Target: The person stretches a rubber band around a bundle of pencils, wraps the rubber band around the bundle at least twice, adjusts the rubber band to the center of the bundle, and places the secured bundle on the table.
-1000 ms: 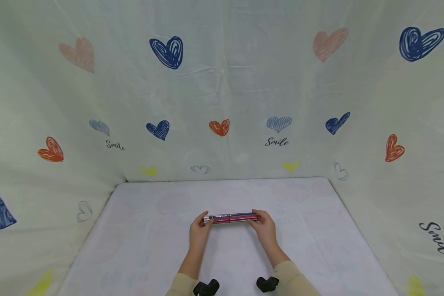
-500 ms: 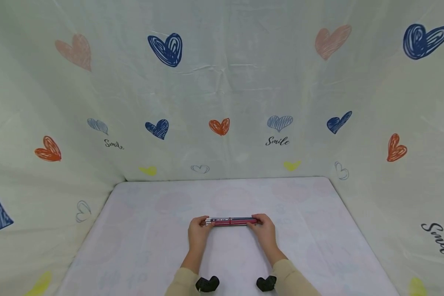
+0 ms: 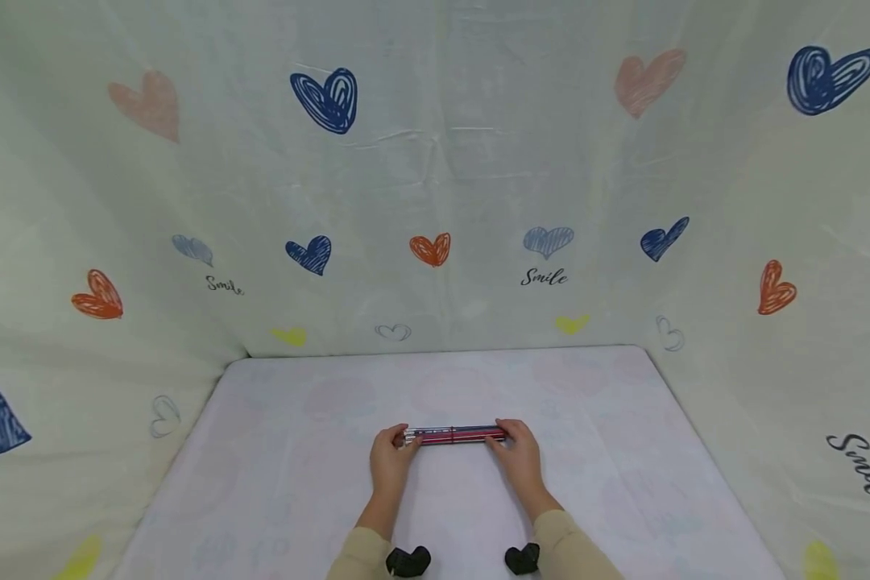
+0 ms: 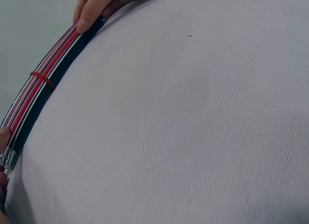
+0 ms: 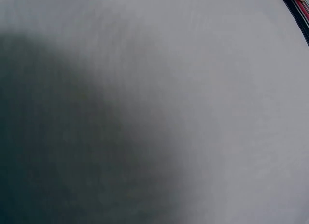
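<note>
A bundle of striped red and dark blue pencils (image 3: 455,435) lies level across the middle of the white table. Around its middle runs a red rubber band (image 4: 42,78). My left hand (image 3: 390,461) pinches the left end, where silver ferrules (image 4: 7,157) show beside the fingers. At the opposite end my right hand (image 3: 519,453) holds the bundle between thumb and fingers. The left wrist view catches most of the bundle's length, while only a short piece of the pencils (image 5: 300,14) enters the right wrist view's top corner.
The white table (image 3: 297,499) spreads around both hands, with its far edge against a pale curtain (image 3: 435,177) printed with hearts and the word Smile. Two black wrist pieces (image 3: 409,561) sit by the beige sleeves (image 3: 574,548).
Over the last second the bundle has come slightly down and toward me, levelling out from a small tilt. Both hands keep their hold; the last half second shows hardly any motion.
</note>
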`<action>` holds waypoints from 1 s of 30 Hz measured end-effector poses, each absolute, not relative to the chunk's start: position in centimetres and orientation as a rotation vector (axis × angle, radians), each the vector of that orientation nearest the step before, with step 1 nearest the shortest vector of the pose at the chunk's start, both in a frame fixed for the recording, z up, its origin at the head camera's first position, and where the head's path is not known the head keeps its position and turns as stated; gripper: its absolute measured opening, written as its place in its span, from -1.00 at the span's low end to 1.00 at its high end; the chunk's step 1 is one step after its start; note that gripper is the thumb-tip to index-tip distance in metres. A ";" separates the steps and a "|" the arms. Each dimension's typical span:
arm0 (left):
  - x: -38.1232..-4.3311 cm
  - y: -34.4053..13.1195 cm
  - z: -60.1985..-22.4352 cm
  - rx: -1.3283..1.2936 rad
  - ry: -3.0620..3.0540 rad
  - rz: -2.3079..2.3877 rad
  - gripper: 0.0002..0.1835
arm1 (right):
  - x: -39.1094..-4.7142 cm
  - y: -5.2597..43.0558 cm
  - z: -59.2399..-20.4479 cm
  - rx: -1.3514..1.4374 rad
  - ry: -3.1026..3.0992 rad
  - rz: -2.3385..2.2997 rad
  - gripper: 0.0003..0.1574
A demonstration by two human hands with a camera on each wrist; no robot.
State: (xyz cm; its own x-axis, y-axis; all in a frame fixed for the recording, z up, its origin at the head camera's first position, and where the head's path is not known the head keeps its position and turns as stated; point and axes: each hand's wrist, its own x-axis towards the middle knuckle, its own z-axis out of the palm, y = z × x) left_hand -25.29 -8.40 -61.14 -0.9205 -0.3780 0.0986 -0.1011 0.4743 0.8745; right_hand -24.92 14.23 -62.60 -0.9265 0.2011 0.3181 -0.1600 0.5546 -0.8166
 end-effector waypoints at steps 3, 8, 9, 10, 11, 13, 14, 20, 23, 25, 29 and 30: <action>-25.4 -8.4 -61.2 0.417 -2.421 -1.470 -0.62 | -24.9 14.2 -62.4 -0.037 -2.415 1.348 -0.54; -25.4 -8.5 -61.2 0.420 -2.404 -1.470 -0.64 | -24.7 14.2 -62.3 -0.035 -2.398 1.370 -0.54; -25.4 -8.4 -61.3 0.420 -2.411 -1.460 -0.65 | -24.7 14.2 -62.3 -0.036 -2.399 1.363 -0.54; -25.3 -8.4 -61.3 0.417 -2.414 -1.453 -0.65 | -24.7 14.2 -62.3 -0.038 -2.399 1.359 -0.54; -25.3 -8.4 -61.3 0.413 -2.414 -1.449 -0.65 | -24.7 14.2 -62.3 -0.042 -2.399 1.360 -0.54; -25.2 -8.5 -61.3 0.415 -2.424 -1.446 -0.65 | -24.6 14.2 -62.4 -0.046 -2.401 1.356 -0.55; -25.3 -8.5 -61.3 0.409 -2.426 -1.446 -0.66 | -24.7 14.2 -62.5 -0.046 -2.403 1.351 -0.56; -25.8 -8.9 -61.3 0.372 -2.425 -1.458 -0.64 | -25.3 13.9 -62.9 -0.028 -2.398 1.342 -0.56; -26.1 -9.0 -61.4 0.393 -2.435 -1.462 -0.61 | -25.8 13.8 -63.4 0.003 -2.377 1.299 -0.56; -26.4 -9.1 -61.5 0.406 -2.437 -1.463 -0.60 | -26.3 13.7 -63.8 0.027 -2.357 1.284 -0.56; -27.0 -9.6 -61.8 0.393 -2.414 -1.484 -0.60 | -26.9 13.6 -63.8 0.037 -2.359 1.339 -0.54; -27.1 -9.7 -61.9 0.386 -2.412 -1.497 -0.60 | -26.9 13.6 -63.5 0.023 -2.368 1.385 -0.53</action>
State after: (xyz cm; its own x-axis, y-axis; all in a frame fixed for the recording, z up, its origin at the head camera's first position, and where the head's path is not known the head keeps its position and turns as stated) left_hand -27.11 -9.73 -61.85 -0.9266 -0.3648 0.0915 -0.0799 0.4286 0.9000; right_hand -26.89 13.62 -63.52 -0.9218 0.1815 0.3426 -0.2096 0.5100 -0.8342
